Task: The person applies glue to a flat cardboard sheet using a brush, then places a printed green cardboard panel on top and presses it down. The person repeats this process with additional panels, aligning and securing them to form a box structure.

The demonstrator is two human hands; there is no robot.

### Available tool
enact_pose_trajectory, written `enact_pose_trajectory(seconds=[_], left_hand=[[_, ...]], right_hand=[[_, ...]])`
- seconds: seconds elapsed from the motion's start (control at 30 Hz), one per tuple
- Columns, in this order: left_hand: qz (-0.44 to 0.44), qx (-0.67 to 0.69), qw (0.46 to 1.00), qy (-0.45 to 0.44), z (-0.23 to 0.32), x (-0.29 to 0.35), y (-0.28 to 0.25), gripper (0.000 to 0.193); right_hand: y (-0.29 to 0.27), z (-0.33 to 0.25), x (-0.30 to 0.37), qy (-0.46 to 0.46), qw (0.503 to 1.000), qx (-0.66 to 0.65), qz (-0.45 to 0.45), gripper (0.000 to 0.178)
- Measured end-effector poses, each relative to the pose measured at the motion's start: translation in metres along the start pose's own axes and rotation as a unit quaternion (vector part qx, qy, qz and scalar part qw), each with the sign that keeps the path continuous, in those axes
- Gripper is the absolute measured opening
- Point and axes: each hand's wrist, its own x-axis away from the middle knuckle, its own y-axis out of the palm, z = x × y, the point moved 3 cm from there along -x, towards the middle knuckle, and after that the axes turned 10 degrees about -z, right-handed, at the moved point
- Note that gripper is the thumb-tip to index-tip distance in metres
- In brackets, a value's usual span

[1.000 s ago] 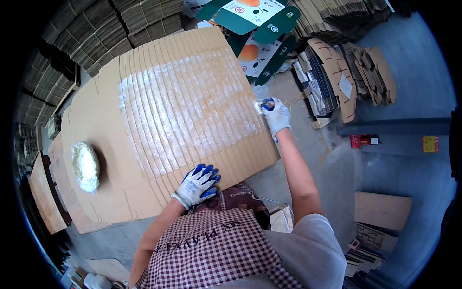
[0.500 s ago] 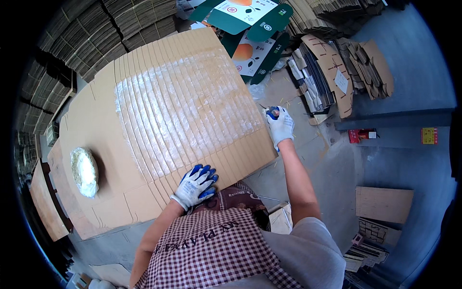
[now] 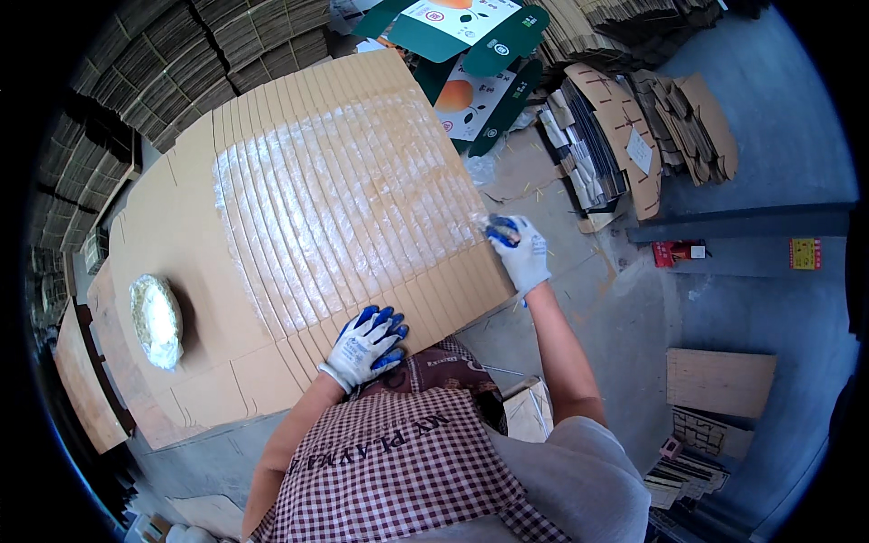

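Observation:
Fanned-out cardboard sheets (image 3: 195,199) lie overlapped before me, their exposed strips coated with a shiny, wet-looking film (image 3: 335,195). My left hand (image 3: 365,346), in a white and blue glove, rests on the near edge of the sheets with its fingers spread. At the right edge of the coated area, my right hand (image 3: 520,252), gloved alike, is closed round a small tool that looks like a brush, mostly hidden by the fingers. On the left of the cardboard sits a plastic-lined bowl (image 3: 157,321) holding something white.
Tall stacks of flat cardboard (image 3: 163,81) stand at the back left. Green and white printed cartons (image 3: 475,100) lie beyond the far right edge. More folded cardboard (image 3: 588,136) is bundled to the right, near a blue-grey wall (image 3: 751,299). A wooden board (image 3: 720,382) leans there.
My right hand has moved slightly left and down, from beyond the right edge onto the edge of the coated strips. My left hand stays on the cardboard.

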Motion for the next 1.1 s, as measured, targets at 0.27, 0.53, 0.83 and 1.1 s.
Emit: enact_pose_trajectory(seconds=[0.27,0.53,0.83,1.1], left_hand=[[-0.003,0.007,1.000,0.002,0.002,-0.001,-0.002,0.042],[0.003,0.003,1.000,0.007,0.002,-0.002,-0.001,0.041],[-0.005,-0.004,1.000,0.002,0.002,0.001,-0.003,0.045],[-0.010,-0.001,1.000,-0.001,0.004,-0.002,-0.005,0.047]], right_hand=[[0.007,0.002,-0.003,-0.042,0.981,0.175,-0.071,0.018],[0.024,-0.012,0.008,-0.119,0.981,0.141,-0.068,0.027],[0.006,-0.021,-0.047,-0.029,0.997,0.060,0.031,0.021],[0.014,0.012,-0.115,0.039,0.994,0.102,0.001,0.029]])
